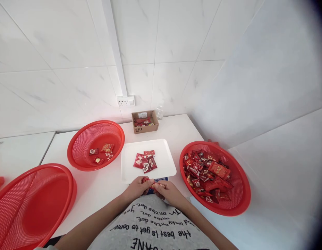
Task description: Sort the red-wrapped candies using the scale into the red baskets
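My left hand (137, 188) and my right hand (171, 192) meet in front of my shirt, fingers closed in a pinch on a small red packet (144, 179). Most of the packet is hidden by the fingers. Just beyond them lies a white tray (129, 152) with several flat packets (148, 164) in red, pink and dark red, overlapping near its middle. A blue printed item (162, 179) shows partly behind my hands at the tray's near edge.
On the right, a red mesh basket (243, 198) holds many red packets. Another red basket (74, 152) at left has several packets; a third basket (69, 205) stands nearer. A cardboard box (146, 129) with packets and a clear bottle (159, 113) stand by the wall.
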The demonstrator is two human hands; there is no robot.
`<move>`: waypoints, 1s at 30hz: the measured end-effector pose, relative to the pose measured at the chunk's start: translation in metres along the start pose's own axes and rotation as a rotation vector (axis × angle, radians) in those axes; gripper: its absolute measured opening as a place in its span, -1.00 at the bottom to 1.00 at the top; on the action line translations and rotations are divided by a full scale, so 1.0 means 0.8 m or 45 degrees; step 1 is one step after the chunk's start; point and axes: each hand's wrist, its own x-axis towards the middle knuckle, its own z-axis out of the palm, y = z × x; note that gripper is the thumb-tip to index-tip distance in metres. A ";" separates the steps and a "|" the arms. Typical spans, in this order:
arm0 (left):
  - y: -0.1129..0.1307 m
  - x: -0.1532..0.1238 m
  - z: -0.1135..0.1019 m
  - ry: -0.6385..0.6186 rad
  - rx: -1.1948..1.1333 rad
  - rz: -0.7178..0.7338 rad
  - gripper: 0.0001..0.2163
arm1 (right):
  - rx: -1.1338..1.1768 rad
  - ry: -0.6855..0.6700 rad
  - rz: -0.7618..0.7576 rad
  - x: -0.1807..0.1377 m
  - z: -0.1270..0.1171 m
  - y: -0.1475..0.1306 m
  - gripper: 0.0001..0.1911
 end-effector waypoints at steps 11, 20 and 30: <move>0.003 0.006 0.019 0.031 -0.069 0.022 -0.47 | 0.041 0.118 -0.076 -0.002 -0.004 0.004 -0.48; 0.009 0.001 0.021 0.066 0.070 0.126 -0.51 | 0.036 -0.022 -0.064 -0.005 -0.008 0.011 -0.51; -0.007 0.009 0.025 -0.096 0.031 0.111 -0.59 | -0.180 -0.103 -0.098 -0.006 -0.014 0.012 -0.63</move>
